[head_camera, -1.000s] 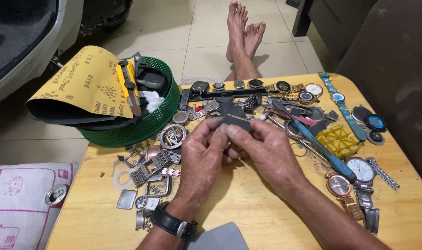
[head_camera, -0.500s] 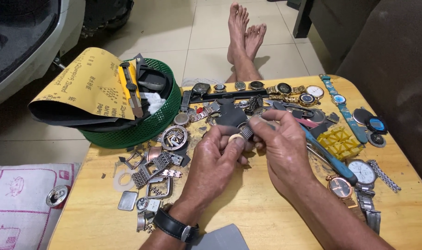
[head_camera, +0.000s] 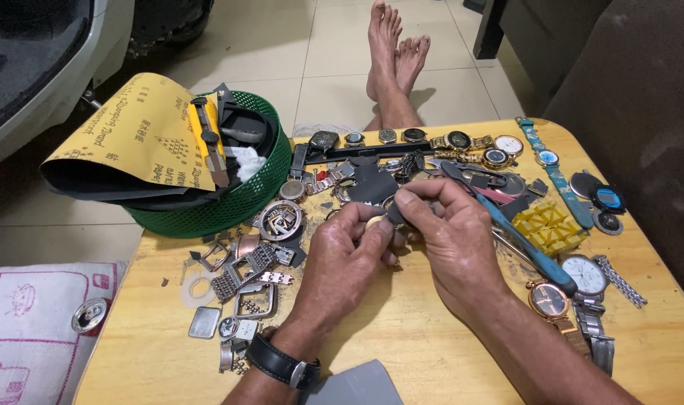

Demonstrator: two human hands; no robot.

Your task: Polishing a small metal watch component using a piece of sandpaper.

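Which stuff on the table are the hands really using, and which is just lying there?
In use:
- left hand
- right hand
- small dark watch part pinched between both hands

Just lying about:
- green basket
- yellow sandpaper sheet
- blue-handled tool
- loose watches
- metal band pieces

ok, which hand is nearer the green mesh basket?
Left. The left hand sits just right of the green mesh basket, with loose watch parts between them. The right hand is farther right, beyond the left.
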